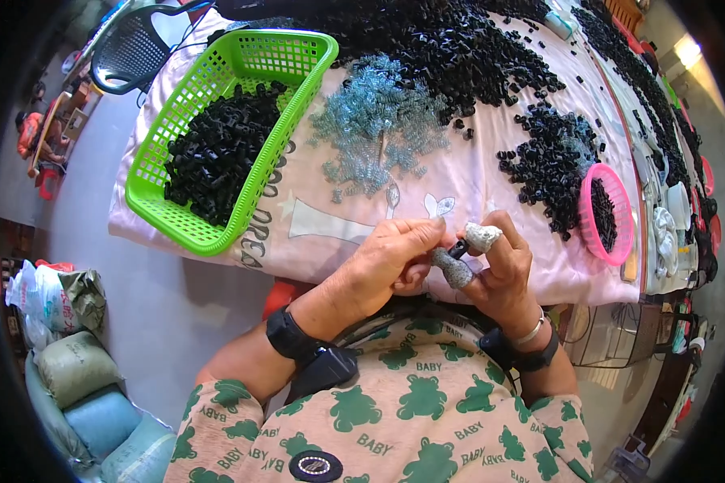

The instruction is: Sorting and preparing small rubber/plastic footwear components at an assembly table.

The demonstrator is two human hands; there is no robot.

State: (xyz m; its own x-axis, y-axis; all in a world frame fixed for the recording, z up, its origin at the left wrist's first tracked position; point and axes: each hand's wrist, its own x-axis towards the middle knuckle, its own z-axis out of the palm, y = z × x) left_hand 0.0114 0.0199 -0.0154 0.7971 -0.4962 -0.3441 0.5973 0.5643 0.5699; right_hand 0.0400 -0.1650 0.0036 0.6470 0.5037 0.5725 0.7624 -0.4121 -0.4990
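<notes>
Your left hand (395, 262) and right hand (499, 270) meet just off the near edge of the table (330, 233), both closed in a pinch on one small black part (457, 249), the right thumb and forefinger wearing grey finger wraps (483, 236). Working down in size: the big heap of black parts (459, 48) lies at twelve o'clock from your hands, the green basket (242, 56) of black pieces at ten o'clock, the pile of pale metal springs (379, 121) at eleven, a smaller black scatter (548, 165) at one, and the pink basket (616, 241) at three. The piece you hold sits between the wrapped fingertips, and its long axis seems to run from seven o'clock up toward one, the upper end tucked under the wrapped forefinger. I cannot tell whether a spring is on it. For a clean fit, I'd judge you should keep both pinches close to the part's ends, press straight along that axis, and avoid twisting.
</notes>
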